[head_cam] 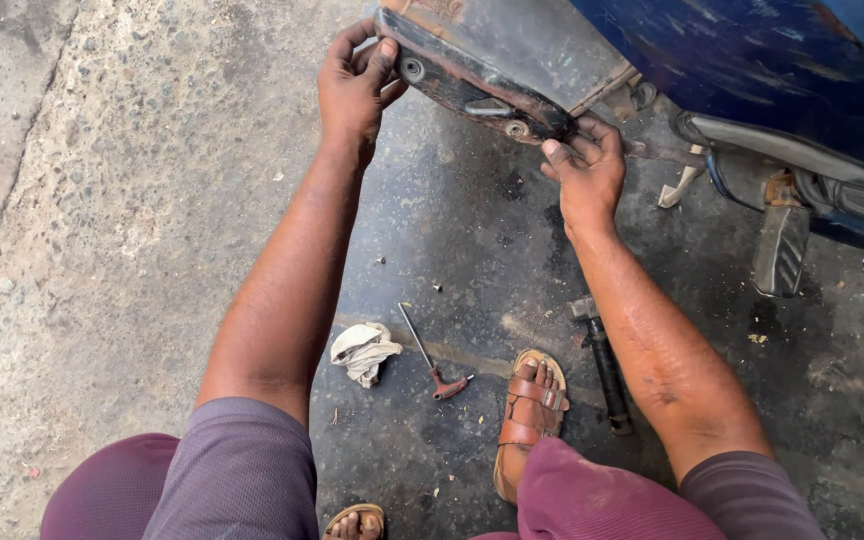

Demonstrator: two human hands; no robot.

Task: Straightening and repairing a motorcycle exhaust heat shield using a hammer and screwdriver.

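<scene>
Both hands, left hand (355, 85) and right hand (586, 170), clasp a grimy black metal panel (472, 85) under a blue vehicle body (752, 60); below the panel, a red-handled T-wrench (430, 355) lies on oil-stained concrete floor (452, 230).

A roadside vehicle repair spot: oil-stained concrete ground (452, 240), a blue scooter body (772, 70), a hammer (602, 360), a T-handle wrench (430, 355) and a rag (364, 350).

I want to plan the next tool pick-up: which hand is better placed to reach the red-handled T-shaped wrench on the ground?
Probably the left hand: the red-handled T-shaped wrench lies between the forearms, nearer the left one. Both hands grip the dirty black footboard panel; the right hand is farther.
</scene>
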